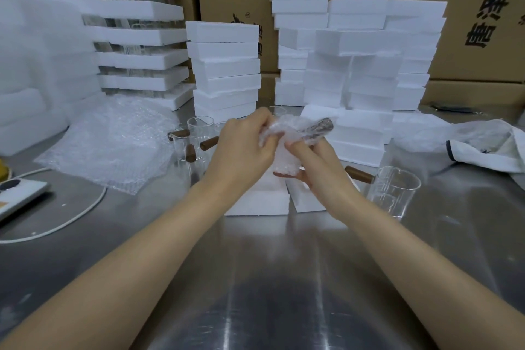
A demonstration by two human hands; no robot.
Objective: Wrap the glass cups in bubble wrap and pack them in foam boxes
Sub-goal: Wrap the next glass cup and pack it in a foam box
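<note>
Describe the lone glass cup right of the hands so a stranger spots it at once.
Start at the steel table, then look right of the right hand. One unwrapped glass cup stands upright there, brown handle pointing left. Unlike the cups clustered beyond the left hand, it stands alone.

Soft, cool light falls from overhead, and the steel table (255,278) returns streaky glare near the bottom edge. The foam stacks (45,45) at left wash out (edges nearly lost). Shadows are faint, borders bend with wide-angle distortion, and everything is slightly soft.
</note>
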